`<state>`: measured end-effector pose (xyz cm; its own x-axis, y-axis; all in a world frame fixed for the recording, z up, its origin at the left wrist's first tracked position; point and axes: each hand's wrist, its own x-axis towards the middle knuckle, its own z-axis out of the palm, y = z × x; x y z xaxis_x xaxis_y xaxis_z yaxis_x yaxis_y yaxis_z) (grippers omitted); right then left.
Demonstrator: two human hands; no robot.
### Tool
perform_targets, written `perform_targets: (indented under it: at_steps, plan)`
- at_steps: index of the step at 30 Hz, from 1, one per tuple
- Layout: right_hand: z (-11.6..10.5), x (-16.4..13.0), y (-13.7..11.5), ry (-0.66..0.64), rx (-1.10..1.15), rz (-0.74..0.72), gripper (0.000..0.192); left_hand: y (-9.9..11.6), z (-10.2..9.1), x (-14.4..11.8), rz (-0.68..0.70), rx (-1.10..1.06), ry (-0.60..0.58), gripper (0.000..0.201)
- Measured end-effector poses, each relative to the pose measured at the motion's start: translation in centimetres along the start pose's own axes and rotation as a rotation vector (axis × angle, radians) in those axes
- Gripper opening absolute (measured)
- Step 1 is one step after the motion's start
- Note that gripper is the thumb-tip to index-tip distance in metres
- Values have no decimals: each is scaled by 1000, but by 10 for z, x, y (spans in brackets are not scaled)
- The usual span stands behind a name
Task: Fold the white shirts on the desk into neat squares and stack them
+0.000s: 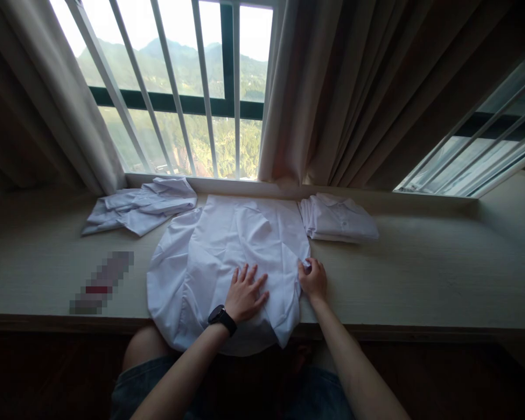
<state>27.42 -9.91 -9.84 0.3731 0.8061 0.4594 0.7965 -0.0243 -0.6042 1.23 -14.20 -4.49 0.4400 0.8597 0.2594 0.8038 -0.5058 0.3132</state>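
Observation:
A white shirt (pixel 227 239) lies spread on the wide sill in front of me, its near part hanging over the front edge. My left hand (pixel 245 293), with a black watch (pixel 222 318) on its wrist, rests flat on the cloth, fingers spread. At the shirt's right side, my right hand (pixel 314 279) pinches the edge of the fabric between thumb and fingers. Wrinkles run across the cloth, and the left part bulges out in a rounded fold.
A folded stack of white shirts (pixel 339 219) sits right of the spread shirt. Loosely crumpled white clothing (pixel 144 204) lies at the back left. A pixelated object (pixel 102 283) is on the sill (pixel 429 268) at left. Behind stand a barred window (pixel 179 105) and curtains (pixel 332 87).

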Motion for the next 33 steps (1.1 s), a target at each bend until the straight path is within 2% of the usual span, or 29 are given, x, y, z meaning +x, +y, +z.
perform_targets:
  at_steps: [5, 8, 11, 15, 18, 21, 24, 28, 30, 33]
  plan:
    - [-8, 2, -3, 184, 27, -14, 39, -1, 4, -3, -24, 2, -14, 51]
    - [2, 29, -24, 189, 44, -45, 33, -2, 4, -1, -35, -5, -11, 51]
    - [36, 80, -60, -9, 110, -54, 32, -3, 4, 0, -40, -9, -12, 52]
    - [101, 154, -104, -343, 225, 129, 41, -7, 4, 1, -45, -46, -43, 56]
    - [145, 195, -120, -481, 321, 245, 32, -11, 4, 1, -58, -87, -80, 59]
    - [179, 219, -127, -598, 412, 296, 28, -14, 3, 3, -62, -125, -99, 62]
    - [202, 233, -132, -728, 523, 338, 33, -16, 2, 5, -63, -150, -115, 65]
    - [217, 249, -138, -854, 620, 371, 41, -18, 5, 6, -74, -154, -137, 68]
    - [220, 257, -139, -881, 648, 373, 48, -19, 8, 6, -75, -157, -131, 70]
    - [225, 264, -134, -834, 677, 356, 59, -20, 11, 5, -81, -157, -110, 70]
